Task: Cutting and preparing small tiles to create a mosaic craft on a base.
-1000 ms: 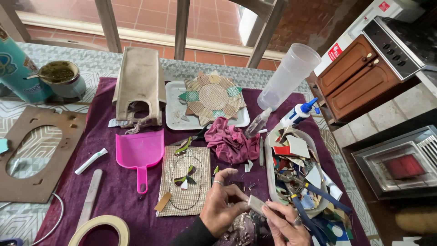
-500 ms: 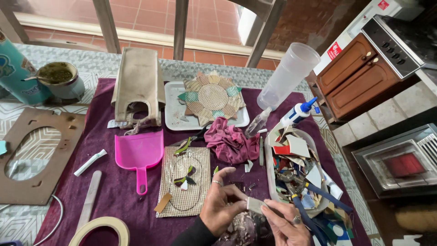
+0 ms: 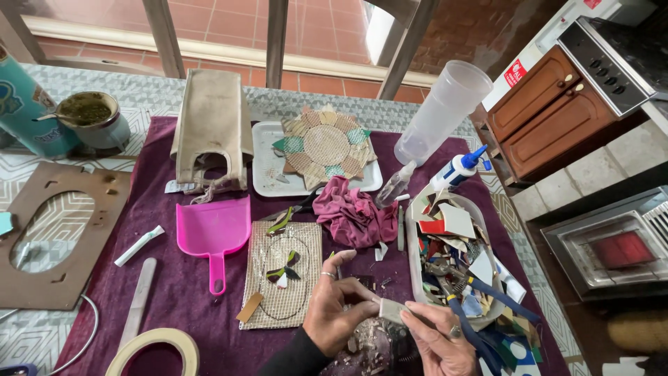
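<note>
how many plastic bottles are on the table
3: a big clear bottle leaning at the cloth's far right edge, a small clear bottle beside the white tray, and a blue-capped white glue bottle above the scrap container. Others may be hidden.

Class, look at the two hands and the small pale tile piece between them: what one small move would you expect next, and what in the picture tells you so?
Probably carrying the tile piece left to the mesh sheet. Both the left hand and the right hand pinch it just beside that sheet, where a small butterfly shape is only partly filled.
</note>
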